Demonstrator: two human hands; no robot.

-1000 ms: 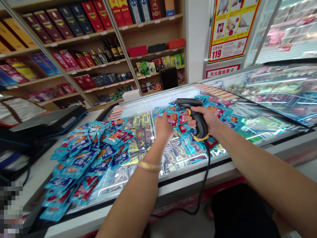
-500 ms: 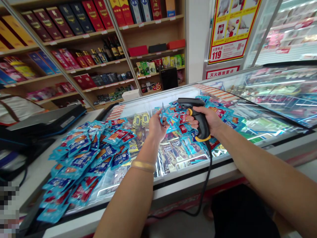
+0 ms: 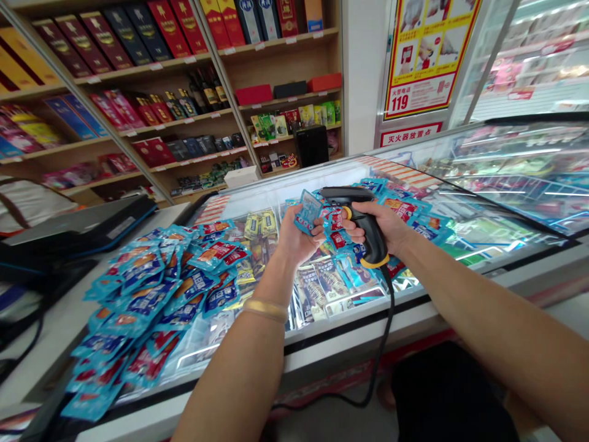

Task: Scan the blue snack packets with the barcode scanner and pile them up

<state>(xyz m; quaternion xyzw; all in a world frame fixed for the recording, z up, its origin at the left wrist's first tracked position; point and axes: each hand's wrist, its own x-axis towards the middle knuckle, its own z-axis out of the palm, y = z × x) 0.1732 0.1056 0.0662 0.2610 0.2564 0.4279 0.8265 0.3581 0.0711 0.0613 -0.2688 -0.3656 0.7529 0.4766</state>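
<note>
Between the fingers of my left hand (image 3: 294,239) is a small blue snack packet (image 3: 308,212), its printed back turned up toward me. My right hand (image 3: 380,224) is wrapped round the grip of a black and yellow barcode scanner (image 3: 373,236). The scanner's head points left, close to the packet. From its base a black cable (image 3: 385,331) hangs over the counter's front edge. Under and behind both hands lies a spread of blue and red snack packets (image 3: 405,209) on the glass. A larger heap of the same packets (image 3: 151,294) lies to my left.
The glass-topped freezer (image 3: 331,316) holds packaged goods under its lid. At the left, a dark flat device (image 3: 83,227) stands on a white counter. Shelves (image 3: 280,43) of boxes and bottles line the back wall, and a fire-safety poster (image 3: 426,58) hangs at right.
My left hand has turned the packet from edge-on to flat, so its printed back shows. The scanner has shifted slightly left and stays in my right hand.
</note>
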